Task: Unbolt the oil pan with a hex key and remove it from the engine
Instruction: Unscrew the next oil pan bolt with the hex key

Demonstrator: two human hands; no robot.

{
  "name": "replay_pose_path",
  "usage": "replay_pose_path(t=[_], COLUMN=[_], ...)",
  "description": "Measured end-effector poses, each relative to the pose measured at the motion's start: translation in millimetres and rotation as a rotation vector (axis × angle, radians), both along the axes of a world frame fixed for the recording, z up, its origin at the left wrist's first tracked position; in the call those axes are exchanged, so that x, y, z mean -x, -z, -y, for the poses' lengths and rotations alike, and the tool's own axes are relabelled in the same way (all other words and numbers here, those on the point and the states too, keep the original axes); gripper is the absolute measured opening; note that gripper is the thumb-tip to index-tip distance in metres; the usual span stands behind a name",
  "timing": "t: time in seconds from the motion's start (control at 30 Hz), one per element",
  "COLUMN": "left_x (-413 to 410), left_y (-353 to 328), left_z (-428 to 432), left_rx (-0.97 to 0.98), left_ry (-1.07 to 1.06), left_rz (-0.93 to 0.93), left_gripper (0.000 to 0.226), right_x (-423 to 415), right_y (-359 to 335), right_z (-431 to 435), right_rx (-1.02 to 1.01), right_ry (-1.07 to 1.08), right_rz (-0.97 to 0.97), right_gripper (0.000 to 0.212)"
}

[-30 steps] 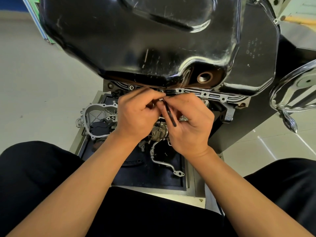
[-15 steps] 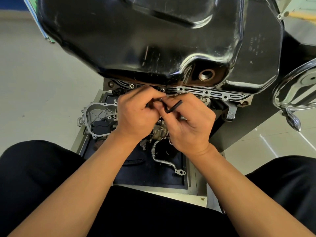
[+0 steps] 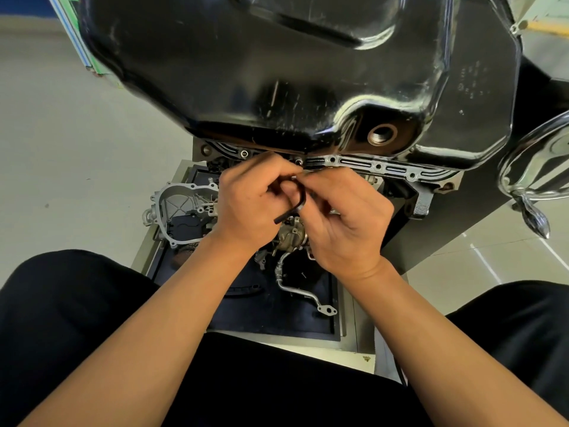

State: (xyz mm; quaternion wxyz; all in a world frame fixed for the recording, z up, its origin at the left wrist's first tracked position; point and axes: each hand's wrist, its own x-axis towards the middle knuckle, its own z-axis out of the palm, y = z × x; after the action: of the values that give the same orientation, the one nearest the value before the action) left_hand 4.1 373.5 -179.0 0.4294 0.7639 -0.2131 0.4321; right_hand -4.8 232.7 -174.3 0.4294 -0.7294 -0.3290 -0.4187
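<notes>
Oil pan (image 3: 277,72): black, glossy, scuffed, filling the far half of our view and seated on the engine. Its open drain hole (image 3: 381,134) sits to the right, low on the sump wall. The pan's flange (image 3: 378,166) runs along the near edge, with a row of bolt holes showing to the right of the hands. One bolt (image 3: 244,154) is seated in the flange just left of the hands.

Left hand (image 3: 249,204): fingers (image 3: 271,171) curled tight, knuckles up against the flange, closed round one arm of the hex key (image 3: 298,208).

Right hand (image 3: 348,217): fingers (image 3: 326,180) bent inward, tips pinching the key near its upper end, touching the left hand there. We cannot see the key's working tip, which is hidden between the two hands.

Hex key: black, L-shaped, its bend between the two hands and its free arm pointing down and to the left.

Below the hands, near us, a dark tray (image 3: 246,315) on the floor holds loose parts. A silver housing cover (image 3: 175,208) lies at its left. A bent metal pipe (image 3: 295,288) with a small end flange lies toward the right. A chrome handwheel (image 3: 529,167) stands at the far right, well apart from the hands. Our knees, in black, frame the near edge.
</notes>
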Motion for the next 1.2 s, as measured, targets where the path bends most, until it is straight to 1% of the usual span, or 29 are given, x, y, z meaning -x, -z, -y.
replay_pose_path(t=[0.07,0.13,0.17,0.27,0.37,0.47,0.53,0.6,0.63,0.7,0.83,1.0,1.1,1.2], left_x=[0.8,1.3,1.4,1.0,1.2,3.6,3.4,2.0,1.5,1.1,1.7,5.6,5.0,3.3], left_y=[0.5,1.3,1.1,-0.2,-1.5,-4.7,-6.2,-6.9,-7.6,-7.9,-7.7,-6.5,-6.3,-6.8], left_z=[-1.9,-4.7,-4.9,-5.2,-5.3,-5.9,-8.2,-10.8,-11.5,-12.5,-14.5,-7.5,-8.8,-10.2], left_rx=[-0.032,-0.087,-0.099,-0.092,-0.052,-0.024,-0.068,-0.129,-0.143,-0.141,-0.107,-0.053,-0.068,-0.125], left_ry=[0.012,0.025,0.031,0.029,0.008,0.033,0.065,0.089,0.101,0.120,0.038,0.008,0.009,0.090], left_rz=[0.005,0.011,0.003,-0.006,-0.027,-0.053,-0.038,-0.018,-0.018,-0.026,-0.013,-0.037,-0.048,-0.030], left_gripper=[0.018,0.028,0.028,0.013,0.008,0.016,0.021,0.028,0.029,0.019,0.009,0.022,0.023,0.017], right_x=[0.4,0.9,0.7,1.4,2.4,3.2,3.3,2.2,0.9,-1.0,1.8,1.7,-0.1,-0.7], right_y=[2.0,3.0,3.1,3.0,1.4,-0.3,-0.6,-1.9,-2.7,-3.9,-4.3,-4.0,-1.5,0.8], right_z=[-1.4,-3.5,-3.5,-2.7,-2.2,-1.6,-1.5,-2.0,-1.8,-0.4,-0.7,-0.8,-1.5,-1.3], right_rx=[0.022,0.048,0.056,0.053,0.047,0.061,0.074,0.078,0.078,0.088,0.109,0.056,0.063,0.084], right_ry=[-0.003,-0.021,-0.029,-0.026,-0.001,0.020,0.000,-0.027,-0.035,-0.045,-0.060,-0.054,-0.054,-0.045], right_rz=[-0.005,-0.005,-0.007,-0.024,-0.044,-0.053,-0.038,-0.020,-0.015,-0.026,-0.068,-0.004,0.006,-0.028], right_gripper=[0.021,0.025,0.024,0.023,0.021,0.016,0.016,0.021,0.022,0.023,0.029,0.020,0.020,0.026])
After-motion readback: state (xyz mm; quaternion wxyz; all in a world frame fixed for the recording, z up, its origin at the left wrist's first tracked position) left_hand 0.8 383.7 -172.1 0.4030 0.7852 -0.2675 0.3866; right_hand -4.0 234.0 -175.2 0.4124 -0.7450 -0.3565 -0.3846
